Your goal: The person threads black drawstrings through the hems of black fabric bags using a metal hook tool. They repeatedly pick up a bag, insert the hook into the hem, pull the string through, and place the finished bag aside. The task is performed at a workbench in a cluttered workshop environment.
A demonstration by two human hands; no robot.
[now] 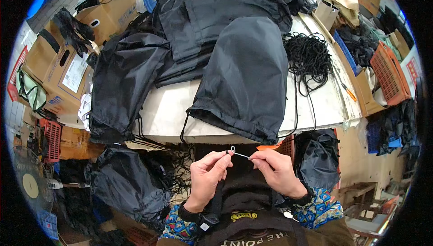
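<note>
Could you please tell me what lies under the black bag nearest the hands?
The bag overlaps stacked black fabric and the white table; anything wholly covered cannot be seen.

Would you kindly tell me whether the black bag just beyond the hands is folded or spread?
Spread: the black bag lies at full length, its mouth at the front of the table.

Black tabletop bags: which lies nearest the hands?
The front-centre bag, directly beyond left hand and right hand; the left bag and pile behind lie farther.
</note>
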